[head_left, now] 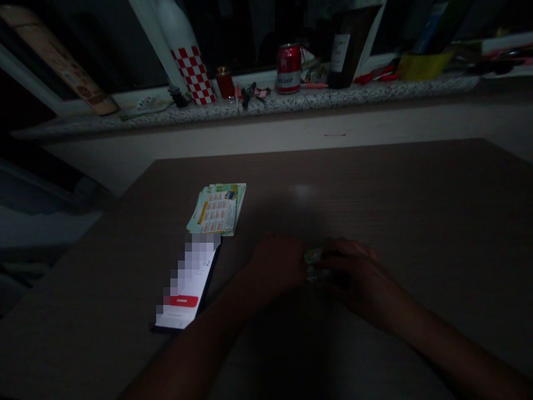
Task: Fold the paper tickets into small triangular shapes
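Note:
The scene is dim. My left hand (278,261) and my right hand (353,272) meet on the brown table (395,194), both closed on a small folded paper piece (313,264) held between them. Only a pale, greenish edge of that piece shows between the fingers. To the left of my left forearm lies a lit phone (187,289) with a white screen and a red button. Just beyond the phone sits a small stack of printed green and yellow paper sheets (217,210).
A speckled stone ledge (333,97) runs along the back. On it stand a red drink can (288,68), a small red jar (225,82), a red-and-white checkered bottle (195,72), a dark box (350,50) and scattered clutter.

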Action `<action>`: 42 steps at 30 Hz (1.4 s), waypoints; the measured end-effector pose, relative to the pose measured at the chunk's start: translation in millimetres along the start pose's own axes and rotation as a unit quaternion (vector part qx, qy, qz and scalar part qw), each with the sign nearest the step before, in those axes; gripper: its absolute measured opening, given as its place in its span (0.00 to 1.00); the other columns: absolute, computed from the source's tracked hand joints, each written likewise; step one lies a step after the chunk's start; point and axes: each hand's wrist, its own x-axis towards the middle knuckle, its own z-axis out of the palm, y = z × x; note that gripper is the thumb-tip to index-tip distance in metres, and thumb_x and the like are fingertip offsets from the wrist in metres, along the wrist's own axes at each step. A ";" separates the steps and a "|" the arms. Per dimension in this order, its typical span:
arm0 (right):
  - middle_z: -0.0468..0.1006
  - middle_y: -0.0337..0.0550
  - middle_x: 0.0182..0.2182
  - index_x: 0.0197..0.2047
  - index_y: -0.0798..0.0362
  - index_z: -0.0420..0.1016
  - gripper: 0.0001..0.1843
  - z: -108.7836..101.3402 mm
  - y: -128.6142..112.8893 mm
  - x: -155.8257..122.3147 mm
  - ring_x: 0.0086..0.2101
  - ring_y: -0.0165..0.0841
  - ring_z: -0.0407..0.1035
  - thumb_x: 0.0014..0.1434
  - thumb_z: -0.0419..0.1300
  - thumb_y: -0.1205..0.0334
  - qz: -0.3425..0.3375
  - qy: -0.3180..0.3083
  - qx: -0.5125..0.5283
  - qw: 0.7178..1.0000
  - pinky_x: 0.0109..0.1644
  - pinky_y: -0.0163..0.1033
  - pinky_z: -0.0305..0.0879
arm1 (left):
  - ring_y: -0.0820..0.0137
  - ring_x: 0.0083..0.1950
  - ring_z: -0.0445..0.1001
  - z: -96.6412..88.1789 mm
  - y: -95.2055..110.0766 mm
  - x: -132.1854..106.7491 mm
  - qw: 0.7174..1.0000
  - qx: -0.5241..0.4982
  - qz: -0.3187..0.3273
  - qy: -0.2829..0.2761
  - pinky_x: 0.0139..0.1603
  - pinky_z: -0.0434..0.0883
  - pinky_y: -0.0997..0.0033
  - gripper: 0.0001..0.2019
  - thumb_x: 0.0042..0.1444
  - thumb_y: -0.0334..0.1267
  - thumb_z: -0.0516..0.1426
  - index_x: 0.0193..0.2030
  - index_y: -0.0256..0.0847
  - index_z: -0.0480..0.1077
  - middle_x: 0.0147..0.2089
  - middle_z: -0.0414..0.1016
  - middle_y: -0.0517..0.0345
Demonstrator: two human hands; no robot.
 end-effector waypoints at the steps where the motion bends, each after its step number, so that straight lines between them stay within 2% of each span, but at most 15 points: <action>1: 0.77 0.42 0.43 0.42 0.45 0.79 0.12 -0.4 -0.8 0.0 0.45 0.43 0.70 0.52 0.66 0.64 0.004 -0.002 -0.001 1.000 0.49 0.51 0.62 | 0.59 0.36 0.76 -0.6 0.3 -0.4 1.000 -0.002 0.000 0.001 0.42 0.69 0.58 0.11 0.56 0.38 0.52 0.31 0.37 0.74 0.31 0.78 0.49; 9: 0.75 0.43 0.46 0.48 0.43 0.76 0.19 -1.9 -3.1 -1.8 0.47 0.43 0.67 0.53 0.64 0.68 0.001 -0.009 -0.004 1.000 0.51 0.51 0.60 | 0.59 0.32 0.76 -1.6 0.7 0.1 1.000 -0.010 -0.008 -0.001 0.35 0.70 0.61 0.11 0.55 0.39 0.53 0.29 0.36 0.73 0.29 0.77 0.48; 17: 0.75 0.43 0.44 0.45 0.42 0.78 0.14 -3.0 -2.1 -0.5 0.46 0.43 0.67 0.55 0.64 0.64 -0.010 -0.029 -0.020 0.999 0.49 0.51 0.60 | 0.57 0.35 0.77 -1.2 2.2 -2.4 1.000 -0.002 -0.004 0.002 0.40 0.70 0.57 0.10 0.56 0.37 0.53 0.31 0.35 0.73 0.31 0.78 0.47; 22: 0.75 0.43 0.44 0.46 0.42 0.78 0.16 -5.2 -4.3 -0.3 0.46 0.43 0.67 0.54 0.65 0.65 -0.005 -0.032 -0.024 0.999 0.49 0.51 0.60 | 0.56 0.38 0.77 2.5 0.5 -4.4 1.000 0.005 -0.002 0.009 0.43 0.69 0.56 0.10 0.57 0.38 0.52 0.33 0.36 0.73 0.34 0.77 0.47; 27: 0.75 0.43 0.42 0.45 0.43 0.78 0.15 -5.8 -5.9 -0.2 0.45 0.42 0.67 0.54 0.65 0.65 0.000 -0.034 -0.022 0.999 0.49 0.50 0.60 | 0.58 0.40 0.74 5.6 -4.4 -8.8 0.999 0.000 -0.015 0.029 0.45 0.67 0.57 0.12 0.56 0.44 0.55 0.34 0.37 0.73 0.37 0.77 0.48; 32: 0.75 0.41 0.44 0.48 0.41 0.77 0.18 -3.7 -3.6 -0.8 0.46 0.42 0.66 0.54 0.65 0.65 0.002 -0.033 -0.021 0.999 0.50 0.50 0.59 | 0.60 0.40 0.73 11.7 -8.9 -10.4 0.999 -0.003 -0.019 0.031 0.45 0.66 0.59 0.15 0.55 0.49 0.55 0.34 0.38 0.73 0.37 0.76 0.50; 35: 0.75 0.41 0.45 0.49 0.40 0.76 0.18 -2.4 -1.3 -1.0 0.47 0.42 0.66 0.55 0.65 0.63 -0.001 -0.033 -0.017 0.999 0.51 0.50 0.58 | 0.58 0.40 0.73 15.5 -8.7 -10.2 0.999 -0.004 -0.016 0.039 0.44 0.67 0.57 0.18 0.54 0.54 0.55 0.33 0.38 0.73 0.36 0.75 0.50; 42: 0.75 0.41 0.44 0.48 0.41 0.77 0.18 -1.7 -1.1 -1.7 0.46 0.42 0.67 0.53 0.66 0.65 -0.002 -0.025 -0.021 0.999 0.50 0.48 0.58 | 0.53 0.42 0.74 16.5 -3.8 -9.0 0.998 0.002 -0.029 0.048 0.47 0.66 0.49 0.19 0.52 0.54 0.56 0.33 0.38 0.74 0.36 0.76 0.48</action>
